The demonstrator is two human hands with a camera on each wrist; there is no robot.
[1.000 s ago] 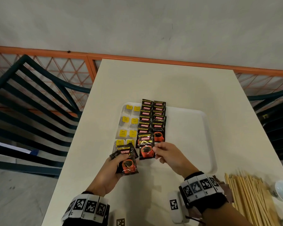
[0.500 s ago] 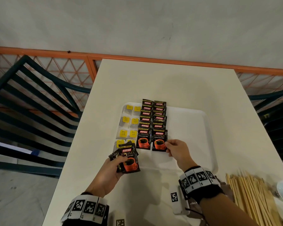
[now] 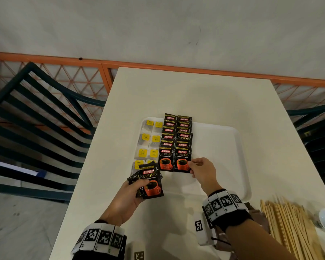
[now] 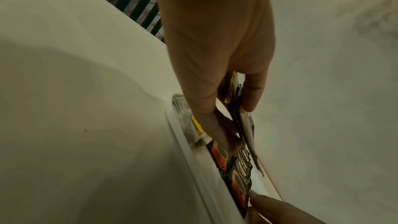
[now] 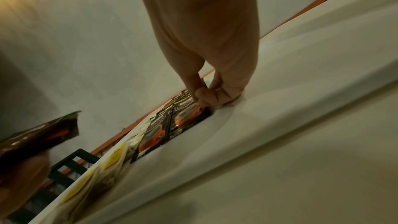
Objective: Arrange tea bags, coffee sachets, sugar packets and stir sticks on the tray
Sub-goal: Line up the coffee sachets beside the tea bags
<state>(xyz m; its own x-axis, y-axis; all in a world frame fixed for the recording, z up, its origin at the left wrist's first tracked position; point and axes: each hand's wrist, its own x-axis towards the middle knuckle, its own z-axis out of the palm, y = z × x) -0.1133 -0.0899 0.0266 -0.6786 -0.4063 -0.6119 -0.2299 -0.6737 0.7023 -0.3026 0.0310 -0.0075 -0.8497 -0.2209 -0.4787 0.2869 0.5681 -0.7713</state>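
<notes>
Kopiko sachet (image 3: 182,160), tray's (image 3: 240,147) nearest right-column one, pinched at 3 o'clock by right hand (image 3: 203,170); left hand (image 3: 129,196) grips spare sachets (image 3: 151,182)

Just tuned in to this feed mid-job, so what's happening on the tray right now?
A person is laying coffee sachets in two columns on the white tray, beside the tea bags. The right hand pinches the nearest sachet of the right column; the left hand holds a spare stack of sachets. The stir sticks lie off the tray.

coffee sachets (image 3: 166,159) printed "KOPIKO SUPREMO"
</notes>
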